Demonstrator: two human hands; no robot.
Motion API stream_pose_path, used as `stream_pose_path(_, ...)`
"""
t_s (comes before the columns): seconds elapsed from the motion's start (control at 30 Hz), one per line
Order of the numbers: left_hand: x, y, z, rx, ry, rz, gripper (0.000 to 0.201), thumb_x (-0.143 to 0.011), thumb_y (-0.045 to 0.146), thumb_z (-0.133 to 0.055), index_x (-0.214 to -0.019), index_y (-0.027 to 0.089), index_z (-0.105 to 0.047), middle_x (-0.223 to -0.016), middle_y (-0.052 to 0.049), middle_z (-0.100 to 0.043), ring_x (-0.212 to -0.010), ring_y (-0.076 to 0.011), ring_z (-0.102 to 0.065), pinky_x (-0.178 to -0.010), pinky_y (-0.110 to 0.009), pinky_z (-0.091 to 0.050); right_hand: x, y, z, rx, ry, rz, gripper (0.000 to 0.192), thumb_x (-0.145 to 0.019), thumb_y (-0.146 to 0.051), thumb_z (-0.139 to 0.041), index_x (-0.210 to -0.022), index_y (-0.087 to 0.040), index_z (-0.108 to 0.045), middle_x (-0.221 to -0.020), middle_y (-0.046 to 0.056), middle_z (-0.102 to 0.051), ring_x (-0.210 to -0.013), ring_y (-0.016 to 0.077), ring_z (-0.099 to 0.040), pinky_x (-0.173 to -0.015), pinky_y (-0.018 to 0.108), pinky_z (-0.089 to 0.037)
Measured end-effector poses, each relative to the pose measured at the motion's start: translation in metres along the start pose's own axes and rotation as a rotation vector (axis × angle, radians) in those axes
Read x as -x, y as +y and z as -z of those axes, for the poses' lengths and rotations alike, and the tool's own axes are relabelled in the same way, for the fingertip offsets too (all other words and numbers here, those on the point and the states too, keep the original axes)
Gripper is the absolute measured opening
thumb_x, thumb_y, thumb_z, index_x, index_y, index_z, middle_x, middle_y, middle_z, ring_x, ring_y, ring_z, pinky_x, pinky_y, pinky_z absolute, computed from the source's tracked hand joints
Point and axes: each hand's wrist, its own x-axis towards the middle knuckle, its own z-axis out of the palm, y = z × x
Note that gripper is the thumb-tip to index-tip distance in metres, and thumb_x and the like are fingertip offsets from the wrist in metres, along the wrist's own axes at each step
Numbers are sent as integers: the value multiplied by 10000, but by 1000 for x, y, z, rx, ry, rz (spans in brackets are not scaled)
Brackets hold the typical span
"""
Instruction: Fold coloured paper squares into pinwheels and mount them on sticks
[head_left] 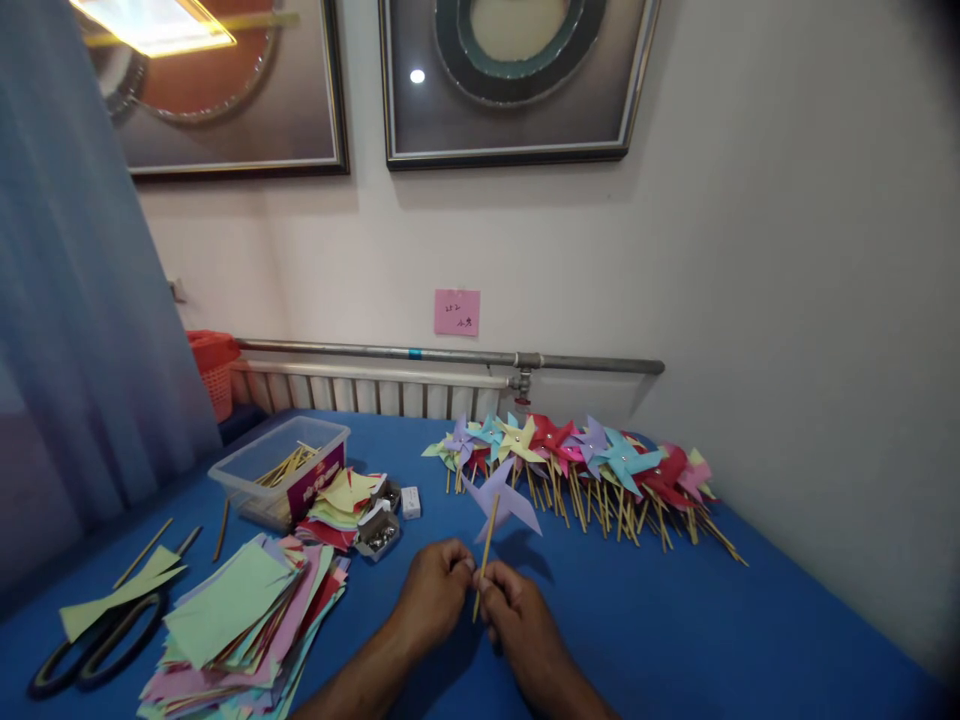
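Blue-covered table below a radiator: left hand and right hand, both pinched shut, hold a lilac pinwheel upright by its stick. Dozens of finished pinwheels lie behind; a thick stack of paper squares awaits at left.
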Motion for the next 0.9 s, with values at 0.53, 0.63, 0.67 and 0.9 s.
stream_pose_path(0.53,6,7,-2,49,-37,21,199,-771,323,-555,-614,200,-561,-549,35,-508,-546,-132,-426,-537,-242,-282,-1,3,2,24,-16,19,299,-908,-457,-468,-709,-234,-455,-553,-72,-426,-475,109,-406,-489,237,-328)
stream_pose_path(0.63,6,7,0,1,-59,15,197,-791,310,-520,-631,199,-552,-561,36,-505,-561,-133,-430,-548,-244,-288,-1,2,1,25,-15,16,272,-906,-437,-460,-724,-235,-457,-558,-73,-428,-474,109,-405,-485,235,-327)
stream_pose_path(0.67,6,7,0,-14,-67,15,195,-797,309,-513,-641,198,-553,-566,36,-506,-568,-134,-434,-555,-244,-295,0,2,1,31,-13,17,264,-906,-428,-458,-725,-235,-459,-557,-74,-429,-473,109,-404,-487,236,-329)
stream_pose_path(0.9,3,3,0,-44,-113,26,218,-815,351,-508,-671,197,-561,-561,40,-491,-562,-134,-425,-564,-247,-302,-1,3,2,55,-17,43,279,-911,-413,-443,-697,-234,-452,-550,-71,-431,-478,111,-425,-504,239,-342)
